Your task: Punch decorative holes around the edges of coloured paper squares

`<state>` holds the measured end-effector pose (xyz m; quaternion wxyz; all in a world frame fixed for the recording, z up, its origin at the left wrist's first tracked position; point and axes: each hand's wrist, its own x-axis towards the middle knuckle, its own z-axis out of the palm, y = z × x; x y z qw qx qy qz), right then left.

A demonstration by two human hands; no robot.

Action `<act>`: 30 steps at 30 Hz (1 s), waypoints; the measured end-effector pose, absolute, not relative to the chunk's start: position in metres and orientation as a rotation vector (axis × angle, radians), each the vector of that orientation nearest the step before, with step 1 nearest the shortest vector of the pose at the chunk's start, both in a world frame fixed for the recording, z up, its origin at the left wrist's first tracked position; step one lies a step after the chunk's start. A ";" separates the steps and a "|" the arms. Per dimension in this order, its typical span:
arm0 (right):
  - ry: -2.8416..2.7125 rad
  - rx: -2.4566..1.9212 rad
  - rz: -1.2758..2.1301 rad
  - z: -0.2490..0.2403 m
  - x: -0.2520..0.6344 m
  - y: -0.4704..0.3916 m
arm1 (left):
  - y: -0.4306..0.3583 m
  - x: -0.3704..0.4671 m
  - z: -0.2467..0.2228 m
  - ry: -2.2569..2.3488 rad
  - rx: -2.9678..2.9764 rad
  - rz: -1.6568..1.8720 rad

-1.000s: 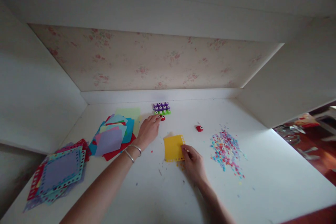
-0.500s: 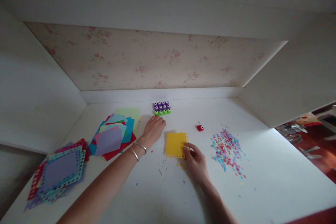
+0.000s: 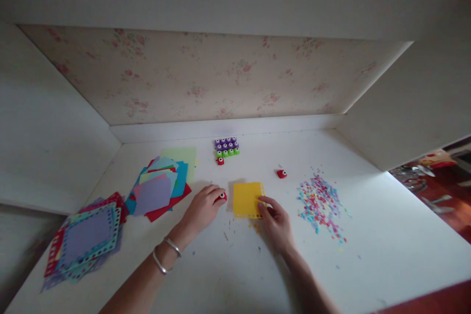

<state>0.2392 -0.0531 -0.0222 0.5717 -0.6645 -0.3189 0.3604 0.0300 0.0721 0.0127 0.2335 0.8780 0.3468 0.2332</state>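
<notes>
My left hand [image 3: 203,207], with two silver bangles on its wrist, pinches a small red punch [image 3: 222,196] just left of the yellow paper [image 3: 247,199]. The yellow square has small holes along its right and bottom edges. Its right edge is held between the thumb and fingers of my right hand [image 3: 274,218]. Behind them stand rows of purple punches [image 3: 227,144] and green punches [image 3: 228,153], with one red punch [image 3: 220,161] in front. Another red punch [image 3: 281,174] lies to the right of the yellow paper.
Coloured paper sheets [image 3: 153,195] overlap at the left, with a pile of hole-edged sheets [image 3: 88,238] nearer the front left. Small confetti [image 3: 322,203] is scattered at the right. A floral wall panel [image 3: 206,78] rises behind the white table [image 3: 235,279].
My left hand has drawn back from the punch rows toward the yellow paper, a red punch now visible in its fingers. One red punch shows in front of the green ones.
</notes>
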 end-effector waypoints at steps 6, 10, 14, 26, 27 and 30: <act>-0.776 -1.541 0.824 -0.018 0.218 -0.051 | 0.053 0.010 -0.005 1.014 2.166 0.808; -0.770 -1.548 0.813 -0.020 0.218 -0.050 | 0.051 0.009 -0.008 1.009 2.113 0.850; -0.777 -1.568 0.792 -0.023 0.220 -0.051 | 0.051 0.011 -0.009 0.968 2.116 0.869; -0.894 -1.632 0.711 -0.032 0.223 -0.053 | 0.048 0.010 -0.014 0.908 2.143 0.911; -0.904 -1.634 0.699 -0.031 0.223 -0.054 | 0.048 0.010 -0.014 0.902 2.148 0.909; -0.942 -1.639 0.657 -0.030 0.222 -0.054 | 0.047 0.010 -0.014 0.877 2.165 0.898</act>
